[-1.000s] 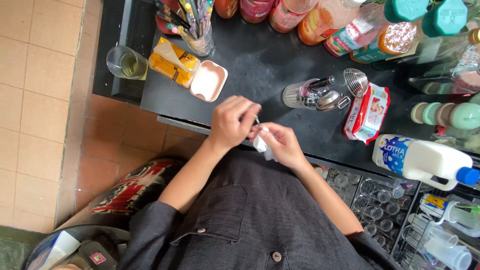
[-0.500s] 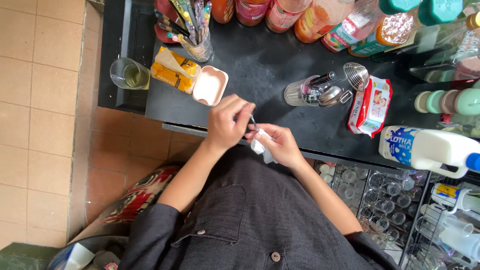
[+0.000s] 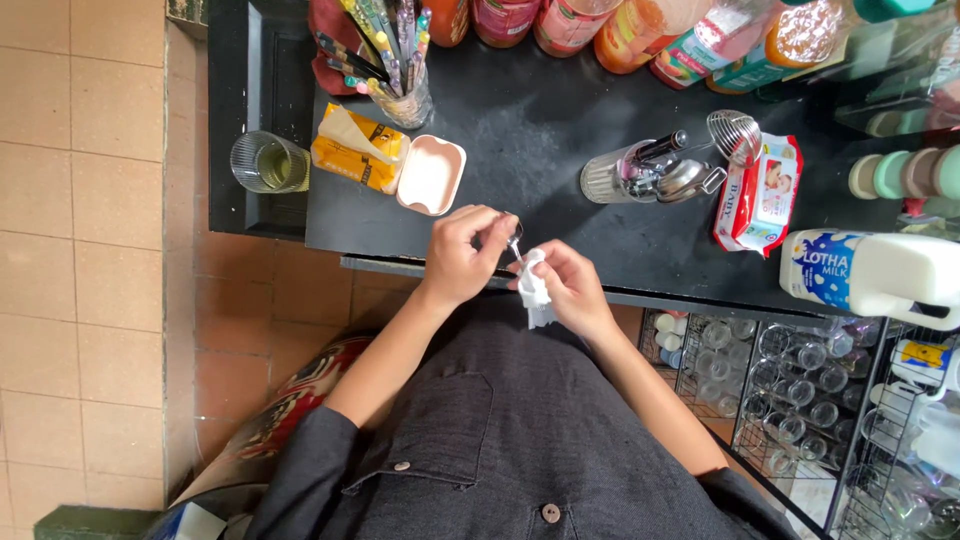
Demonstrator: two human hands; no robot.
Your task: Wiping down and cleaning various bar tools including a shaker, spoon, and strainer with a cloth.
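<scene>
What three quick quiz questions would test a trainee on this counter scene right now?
1. True or false: the left hand pinches a small metal utensil.
2. What does the right hand hold? A) a glass B) a white tissue C) a milk jug
3. What lies just right of the orange pack?

Key:
1. True; it grips the thin metal piece above the tissue.
2. B; the glass sits at the counter's left and the jug lies at the right, both untouched.
3. An open pale pink lid.
</scene>
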